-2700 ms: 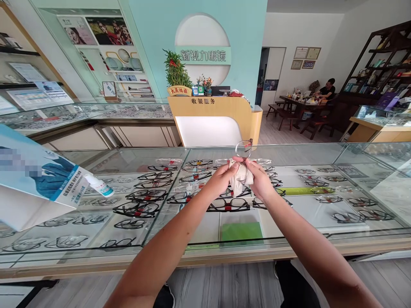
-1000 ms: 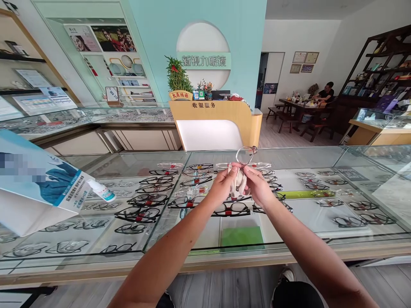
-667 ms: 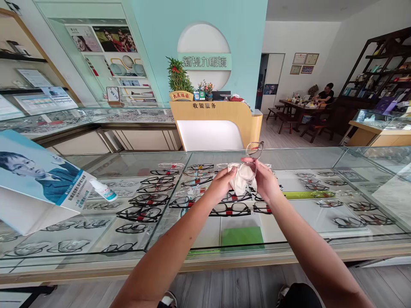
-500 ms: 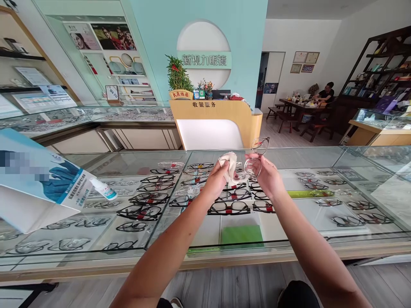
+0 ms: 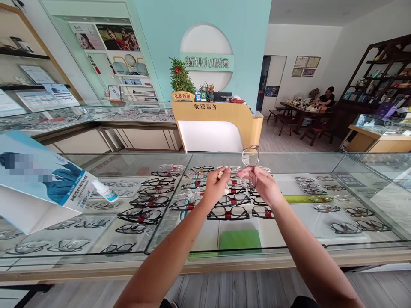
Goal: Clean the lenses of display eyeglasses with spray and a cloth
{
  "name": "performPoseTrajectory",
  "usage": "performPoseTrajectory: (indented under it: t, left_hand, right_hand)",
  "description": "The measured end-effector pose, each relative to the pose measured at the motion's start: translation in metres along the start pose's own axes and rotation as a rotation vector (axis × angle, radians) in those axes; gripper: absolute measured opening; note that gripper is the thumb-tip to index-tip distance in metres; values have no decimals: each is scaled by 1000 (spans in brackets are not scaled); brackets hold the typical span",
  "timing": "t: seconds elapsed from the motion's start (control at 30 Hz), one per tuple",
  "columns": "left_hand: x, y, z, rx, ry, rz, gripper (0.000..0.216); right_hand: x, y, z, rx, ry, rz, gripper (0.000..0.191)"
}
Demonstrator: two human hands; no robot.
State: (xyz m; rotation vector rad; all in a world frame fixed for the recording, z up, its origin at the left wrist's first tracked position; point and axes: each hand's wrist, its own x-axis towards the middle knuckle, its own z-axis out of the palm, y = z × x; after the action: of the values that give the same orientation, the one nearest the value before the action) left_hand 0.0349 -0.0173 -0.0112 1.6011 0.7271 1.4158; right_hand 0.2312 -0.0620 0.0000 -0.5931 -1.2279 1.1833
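My right hand (image 5: 263, 183) is closed on a pair of eyeglasses (image 5: 250, 157), held upright above the glass counter. One lens stands up over the fingers, while the other is mostly hidden behind them. Just left of it, my left hand (image 5: 217, 184) is closed around a bunched cream cleaning cloth (image 5: 226, 188), of which only a small part shows. A small gap separates the two hands. Beneath them, rows of dark-framed glasses (image 5: 228, 212) with red tags lie inside the display case.
The glass display counter (image 5: 199, 248) spans the front. On its left stand a blue-and-white display card (image 5: 41, 171) and a small white bottle (image 5: 105, 191). A wooden cashier desk (image 5: 257, 128) is behind it. Far right, a person (image 5: 328, 98) sits at a table.
The cloth is now bunched mostly inside my left hand instead of spread open. My right hand has turned the eyeglasses more upright and shifted slightly left and down.
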Motion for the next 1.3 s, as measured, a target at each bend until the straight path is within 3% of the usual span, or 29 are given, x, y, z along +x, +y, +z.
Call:
performPoseTrajectory:
  t: [0.1,0.2,0.27,0.4,0.53,0.63,0.77,0.9,0.97,1.07,1.3]
  left_hand:
    - [-3,10,-8,175,41,128,34]
    - [3,26,-19,366,-33,247,78]
    - [13,40,-28,526,-87,327,93]
    - [37,69,-39,707,-93,590,85]
    - [49,98,-40,774,44,802,79]
    - [52,116,-40,807,118,832,80]
    - [59,129,-41,782,278,867,80]
    - [64,130,-39,760,449,856,78]
    - [65,127,-37,755,500,833,78]
    - [63,121,-33,736,528,834,77]
    - [55,118,-31,650,496,825,78]
  right_hand:
    - [5,-16,-7,-136,-115,59,50]
    - [17,-43,-13,-361,-299,146,50]
    - [28,-64,-13,-461,-400,155,51]
    - [48,-106,0,-545,-502,124,53]
    - [56,-139,17,-588,-561,66,54]
    - [51,-157,24,-661,-470,-62,54]
    - [36,-159,29,-799,-79,-491,39]
    - [34,-143,34,-935,81,-777,70]
    - [39,-135,36,-981,110,-830,74]
    - [47,-128,38,-984,128,-864,63]
    - [48,-121,38,-972,177,-948,64]
